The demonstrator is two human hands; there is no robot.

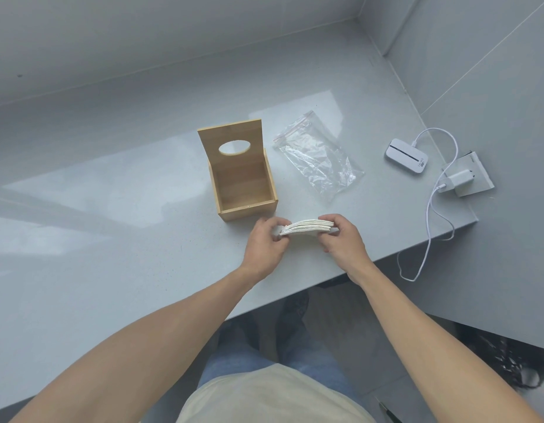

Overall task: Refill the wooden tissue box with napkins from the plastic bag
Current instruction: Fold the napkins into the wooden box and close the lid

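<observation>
A wooden tissue box (244, 190) stands on the grey counter with its hinged lid (232, 141) raised upright; the lid has an oval hole and the inside of the box looks empty. To its right lies a clear zip-lock plastic bag (318, 157), flat and empty. Just in front of the box, I hold a stack of white napkins (308, 227) edge-on between both hands. My left hand (266, 242) grips its left end and my right hand (341, 238) grips its right end, slightly above the counter.
A small white device (406, 155) with a white cable (429, 215) and a plugged-in charger (457, 180) on a wall socket sit at the right. The counter (112, 239) edge runs diagonally just behind my hands. Walls close off the back and right.
</observation>
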